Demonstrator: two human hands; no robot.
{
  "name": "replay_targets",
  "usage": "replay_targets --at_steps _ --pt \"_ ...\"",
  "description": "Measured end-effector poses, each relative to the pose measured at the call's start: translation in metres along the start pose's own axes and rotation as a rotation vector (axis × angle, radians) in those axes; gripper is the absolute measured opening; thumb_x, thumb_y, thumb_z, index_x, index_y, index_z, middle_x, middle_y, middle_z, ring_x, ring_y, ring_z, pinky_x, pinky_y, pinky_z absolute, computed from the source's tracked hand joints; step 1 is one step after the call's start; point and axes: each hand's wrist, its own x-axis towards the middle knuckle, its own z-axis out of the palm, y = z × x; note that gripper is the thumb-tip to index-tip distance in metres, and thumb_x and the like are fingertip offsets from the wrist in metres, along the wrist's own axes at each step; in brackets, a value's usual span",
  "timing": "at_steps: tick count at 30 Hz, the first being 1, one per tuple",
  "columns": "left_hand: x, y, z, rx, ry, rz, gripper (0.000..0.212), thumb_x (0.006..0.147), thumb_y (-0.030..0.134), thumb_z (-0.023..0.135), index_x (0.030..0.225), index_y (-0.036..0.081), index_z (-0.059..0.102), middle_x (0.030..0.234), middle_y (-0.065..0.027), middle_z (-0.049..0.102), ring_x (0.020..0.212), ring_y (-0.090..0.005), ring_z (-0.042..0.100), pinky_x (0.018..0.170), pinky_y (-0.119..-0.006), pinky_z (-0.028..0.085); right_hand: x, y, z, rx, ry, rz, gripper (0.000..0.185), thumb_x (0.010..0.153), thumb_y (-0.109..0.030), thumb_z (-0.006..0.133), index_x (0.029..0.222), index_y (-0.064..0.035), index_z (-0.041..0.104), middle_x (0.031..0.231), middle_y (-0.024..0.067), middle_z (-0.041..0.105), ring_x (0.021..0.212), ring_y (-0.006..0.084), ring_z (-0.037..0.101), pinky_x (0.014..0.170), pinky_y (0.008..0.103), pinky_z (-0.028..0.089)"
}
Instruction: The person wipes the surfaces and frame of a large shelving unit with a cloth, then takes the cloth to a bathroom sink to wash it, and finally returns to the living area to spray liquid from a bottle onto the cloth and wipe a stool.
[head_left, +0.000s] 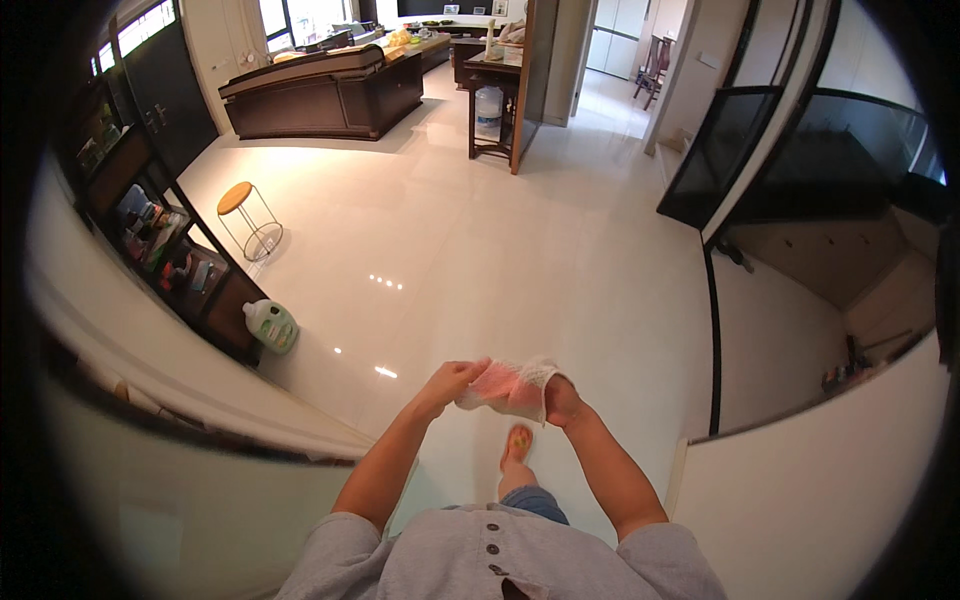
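A pink and white cloth (506, 386) is stretched between both hands, low in the middle of the head view. My left hand (454, 381) pinches its left edge, thumb and fingers on top. At the other end my right hand (562, 399) is partly covered by the white border, and its fingers are mostly hidden by the cloth. Just below the cloth, one foot in an orange sandal (517, 444) rests on the pale tiled floor.
A green-labelled detergent jug (272, 327) stands by a dark shelf unit (232, 304) on the left. Beyond it is a round wooden-topped stool (235, 197). White panels flank me, a black-framed glass partition (716, 157) is right, and a dark wooden sofa (322, 105) is farther off.
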Motion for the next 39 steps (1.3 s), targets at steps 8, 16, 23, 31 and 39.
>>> replay_targets --at_steps 8,16,23,31,39 --pt "0.149 0.06 -0.097 -0.626 0.164 0.178 0.025 0.085 0.018 0.046 0.103 0.002 0.05 0.094 -0.0052 0.056 0.086 -0.0114 0.054 0.073 -0.024 0.045 0.181 -0.138 -0.074 0.135 -0.028 0.087 0.05 0.072 -0.02 0.042 0.118 0.0006 0.04 0.119 0.0129 0.044 0.108 0.0258 0.043 0.095 0.0414 0.028" --pt "0.272 0.124 -0.187 -0.788 0.264 0.248 0.036 0.08 0.008 0.045 0.115 0.004 0.039 0.101 -0.0063 0.053 0.094 -0.0131 0.051 0.078 -0.026 0.044 0.372 -0.248 -0.057 -0.25 -0.149 0.23 0.04 0.072 -0.012 0.048 0.109 0.0026 0.045 0.108 0.0093 0.051 0.095 0.02 0.051 0.08 0.0344 0.043" --pt "0.439 0.134 -0.292 -0.694 0.191 0.255 0.019 0.079 0.008 0.046 0.098 0.007 0.048 0.09 -0.0029 0.054 0.085 -0.0122 0.051 0.077 -0.027 0.04 0.525 -0.326 -0.096 -0.807 0.084 0.211 0.034 0.067 -0.003 0.057 0.101 0.0014 0.052 0.088 0.0049 0.057 0.074 0.0118 0.054 0.064 0.0257 0.045" --pt "0.621 0.2 -0.363 -0.414 0.278 0.082 0.012 0.072 0.013 0.063 0.077 0.01 0.052 0.075 0.0024 0.054 0.072 -0.0064 0.048 0.069 -0.02 0.036 0.659 -0.42 -0.15 -0.834 0.354 0.13 0.037 0.065 -0.003 0.06 0.099 0.0045 0.047 0.082 0.011 0.057 0.07 0.0151 0.055 0.061 0.0257 0.045" --pt "0.762 0.283 -0.436 -0.328 0.325 0.17 0.046 0.067 -0.006 0.06 0.11 -0.001 0.044 0.079 -0.0076 0.057 0.08 -0.0152 0.055 0.07 -0.025 0.045 0.828 -0.531 -0.162 -0.788 0.22 -0.008 0.07 0.066 0.004 0.06 0.125 -0.0017 0.023 0.094 0.015 0.056 0.083 0.0187 0.055 0.072 0.0286 0.045"
